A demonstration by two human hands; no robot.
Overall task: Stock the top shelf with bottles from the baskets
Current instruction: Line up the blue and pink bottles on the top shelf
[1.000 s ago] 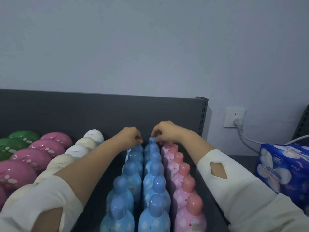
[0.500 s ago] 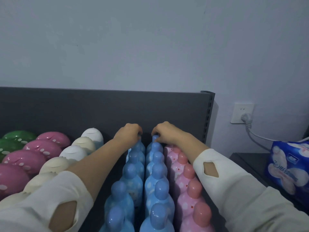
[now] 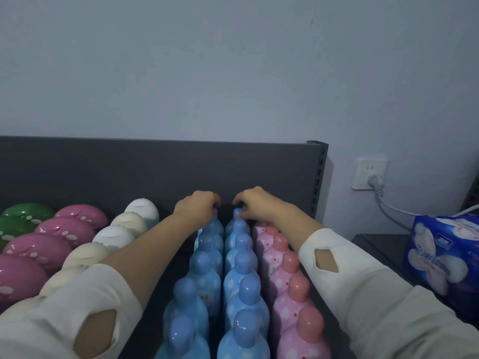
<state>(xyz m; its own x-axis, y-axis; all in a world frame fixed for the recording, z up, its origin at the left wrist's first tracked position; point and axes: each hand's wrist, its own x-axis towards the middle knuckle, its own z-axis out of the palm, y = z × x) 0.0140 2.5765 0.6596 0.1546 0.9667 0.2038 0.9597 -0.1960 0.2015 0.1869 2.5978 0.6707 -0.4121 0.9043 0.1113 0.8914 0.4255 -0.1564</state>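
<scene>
Left grip (image 3: 197,209) and right grip (image 3: 255,206) each hold a rearmost blue bottle (image 3: 237,213) by its cap, at the back edge of the shelf (image 3: 145,338). Recommended: seat both upright against the back panel (image 3: 129,172), keeping the rows straight.

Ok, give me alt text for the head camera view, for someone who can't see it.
A person's left hand and right hand reach to the back of a dark shelf, each curled over the rearmost cap in one of two rows of blue bottles. Pink bottles stand to their right; white, pink and green domed containers fill the left.
</scene>
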